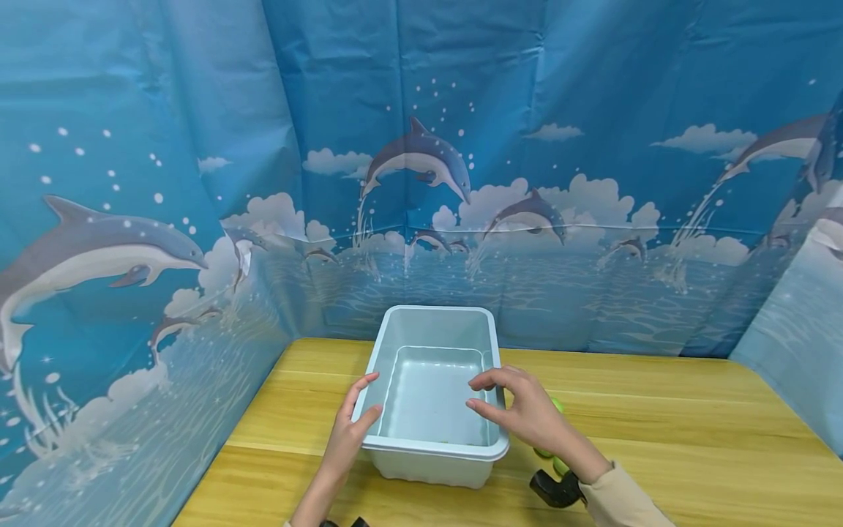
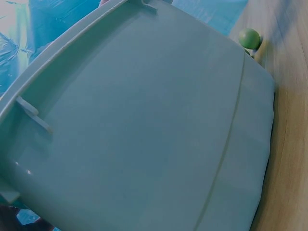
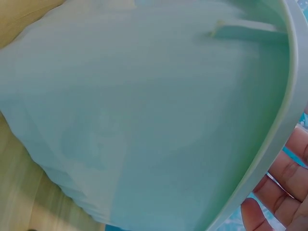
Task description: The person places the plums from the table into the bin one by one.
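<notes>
A pale blue-green plastic tub (image 1: 437, 454) stands upright on the wooden table, with no objects visible on its floor. My left hand (image 1: 351, 424) is at its left rim, thumb and fingers spread apart near the edge. Over the right rim hovers my right hand (image 1: 516, 405), its thumb and fingers apart with nothing between them. In the right wrist view, loosely bent fingers (image 3: 286, 175) show beyond the rim. The tub's outer wall (image 2: 144, 115) fills most of the left wrist view, where almost all of the left hand is out of sight.
Several green round things (image 1: 560, 466) lie on the table right of the tub, partly hidden by my right forearm; one green ball (image 2: 249, 38) shows in the left wrist view. A blue dolphin-print curtain (image 1: 560, 293) hangs behind the wooden table (image 1: 691, 439).
</notes>
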### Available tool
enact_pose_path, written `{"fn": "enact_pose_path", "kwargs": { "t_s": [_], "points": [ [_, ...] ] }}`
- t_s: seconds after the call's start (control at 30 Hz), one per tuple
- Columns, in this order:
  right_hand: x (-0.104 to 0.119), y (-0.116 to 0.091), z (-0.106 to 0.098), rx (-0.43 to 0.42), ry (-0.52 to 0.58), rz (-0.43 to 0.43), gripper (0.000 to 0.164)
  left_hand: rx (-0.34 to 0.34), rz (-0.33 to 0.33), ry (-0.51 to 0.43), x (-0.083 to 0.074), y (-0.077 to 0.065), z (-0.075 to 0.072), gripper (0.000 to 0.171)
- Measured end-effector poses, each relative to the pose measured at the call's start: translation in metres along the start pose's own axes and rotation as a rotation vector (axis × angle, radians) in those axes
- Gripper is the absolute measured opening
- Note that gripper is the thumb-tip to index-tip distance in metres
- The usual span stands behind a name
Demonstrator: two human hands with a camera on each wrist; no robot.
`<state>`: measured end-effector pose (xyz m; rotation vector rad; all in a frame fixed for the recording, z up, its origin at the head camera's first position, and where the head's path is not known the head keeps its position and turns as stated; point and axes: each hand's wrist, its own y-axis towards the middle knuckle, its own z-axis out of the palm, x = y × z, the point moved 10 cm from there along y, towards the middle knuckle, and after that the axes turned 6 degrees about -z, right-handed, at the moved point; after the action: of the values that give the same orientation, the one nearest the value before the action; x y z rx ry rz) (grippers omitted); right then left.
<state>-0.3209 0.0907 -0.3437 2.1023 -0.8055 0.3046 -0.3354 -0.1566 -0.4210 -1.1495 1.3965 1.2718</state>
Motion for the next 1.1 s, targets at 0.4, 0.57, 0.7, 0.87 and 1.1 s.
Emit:
{"fn": "enact_pose_path", "kwargs": {
  "t_s": [0.4,0.57,0.7,0.87,1.1],
  "points": [
    [-0.002,-0.006,-0.009,-0.077,-0.017,0.005,0.019,-0.008,-0.003,0.005,-0.001,0.000,0.000,0.047],
    [-0.004,-0.011,-0.016,-0.132,-0.035,-0.004,0.022,-0.007,-0.006,0.005,0.000,0.001,0.000,0.048],
    [-0.007,-0.015,-0.022,-0.170,-0.031,-0.010,0.024,-0.007,-0.006,0.004,0.000,0.001,0.000,0.049],
    [-0.015,-0.022,-0.029,-0.197,-0.025,0.020,0.022,-0.010,-0.005,0.004,0.000,0.001,0.000,0.049],
    [-0.024,-0.032,-0.037,-0.226,-0.046,0.040,0.022,-0.015,-0.004,0.009,-0.001,0.001,0.000,0.047]
  ]
}}
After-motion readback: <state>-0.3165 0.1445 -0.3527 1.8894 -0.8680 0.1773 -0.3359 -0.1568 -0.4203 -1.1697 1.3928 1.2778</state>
